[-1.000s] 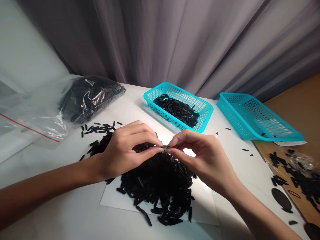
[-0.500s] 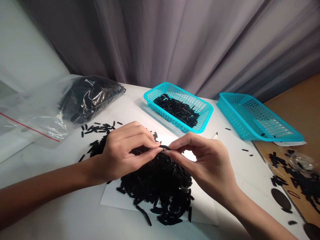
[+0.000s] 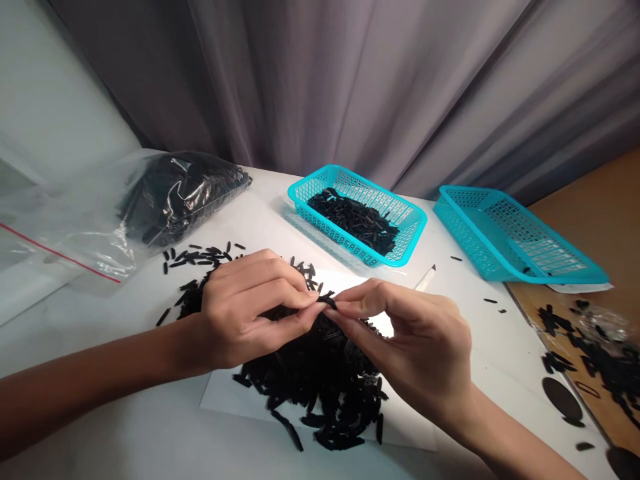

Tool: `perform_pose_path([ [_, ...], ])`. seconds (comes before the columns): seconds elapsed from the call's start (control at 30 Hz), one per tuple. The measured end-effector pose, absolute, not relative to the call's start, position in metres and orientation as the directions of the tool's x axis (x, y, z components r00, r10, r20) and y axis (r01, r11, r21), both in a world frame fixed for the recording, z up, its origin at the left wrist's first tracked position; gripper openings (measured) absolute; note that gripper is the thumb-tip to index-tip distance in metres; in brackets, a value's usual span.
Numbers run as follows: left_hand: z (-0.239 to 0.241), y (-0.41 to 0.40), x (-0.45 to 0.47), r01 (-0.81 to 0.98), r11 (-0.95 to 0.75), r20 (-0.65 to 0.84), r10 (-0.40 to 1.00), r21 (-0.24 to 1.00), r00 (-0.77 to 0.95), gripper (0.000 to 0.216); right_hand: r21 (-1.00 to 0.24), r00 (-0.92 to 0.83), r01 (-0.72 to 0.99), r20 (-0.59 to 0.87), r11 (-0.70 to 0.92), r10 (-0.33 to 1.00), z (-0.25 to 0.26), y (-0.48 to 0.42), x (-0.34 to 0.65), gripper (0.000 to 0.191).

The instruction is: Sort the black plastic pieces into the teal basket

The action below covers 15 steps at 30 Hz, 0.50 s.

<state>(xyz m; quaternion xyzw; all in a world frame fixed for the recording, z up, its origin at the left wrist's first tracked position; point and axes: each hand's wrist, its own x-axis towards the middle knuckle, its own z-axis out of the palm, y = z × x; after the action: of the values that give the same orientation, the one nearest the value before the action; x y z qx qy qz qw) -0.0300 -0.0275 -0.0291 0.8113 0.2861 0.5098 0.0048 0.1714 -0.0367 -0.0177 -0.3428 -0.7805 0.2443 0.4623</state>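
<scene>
1 small, bent black strip (image 3: 328,302) pinched between the fingertips of the left hand (image 3: 253,303) and the right hand (image 3: 413,330), just above a pile of black strips (image 3: 310,373) on white paper (image 3: 220,395). Just beyond the right hand, a white pencil (image 3: 426,278). At far left on the white surface (image 3: 125,420), a clear bag (image 3: 93,230) with dark contents (image 3: 185,197). Farther right, a blue basket (image 3: 418,235) with more strips (image 3: 353,220) inside, then a 2nd blue basket (image 3: 467,241).
</scene>
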Motion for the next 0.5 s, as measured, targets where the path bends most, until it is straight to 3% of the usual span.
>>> perform_pose_path([
  [0.13,-0.03,-0.029,-0.03,0.477,-0.825,0.819,0.482,0.304,0.311,0.016,-0.681,-0.356,0.345,0.542,0.646,0.762,-0.017,-0.041,0.17,0.023],
  [0.23,-0.034,-0.025,-0.031,0.514,-0.78,0.755,0.566,0.359,0.332,0.008,-0.557,-0.346,0.514,0.56,0.652,0.753,-0.016,-0.021,0.184,0.02],
  [0.27,-0.036,-0.023,-0.032,0.54,-0.748,0.7,0.619,0.387,0.356,0.007,-0.477,-0.306,0.613,0.591,0.629,0.747,-0.015,-0.01,0.193,0.017],
  [0.33,-0.041,-0.019,-0.034,0.601,-0.676,0.511,0.728,0.426,0.456,0.028,-0.333,-0.202,0.801,0.631,0.497,0.749,-0.015,0.016,0.214,0.002],
  [0.37,-0.044,-0.017,-0.035,0.626,-0.654,0.39,0.757,0.425,0.524,0.04,-0.283,-0.183,0.861,0.604,0.424,0.776,-0.015,0.027,0.225,0.016],
  [0.43,-0.05,-0.014,-0.036,0.646,-0.65,0.184,0.748,0.4,0.638,0.053,-0.304,-0.173,0.87,0.548,0.388,0.818,-0.015,0.04,0.238,0.04],
  [0.5,-0.055,-0.013,-0.037,0.641,-0.663,0.092,0.719,0.387,0.689,0.042,-0.382,-0.293,0.784,0.465,0.489,0.835,-0.014,0.039,0.237,0.044],
])
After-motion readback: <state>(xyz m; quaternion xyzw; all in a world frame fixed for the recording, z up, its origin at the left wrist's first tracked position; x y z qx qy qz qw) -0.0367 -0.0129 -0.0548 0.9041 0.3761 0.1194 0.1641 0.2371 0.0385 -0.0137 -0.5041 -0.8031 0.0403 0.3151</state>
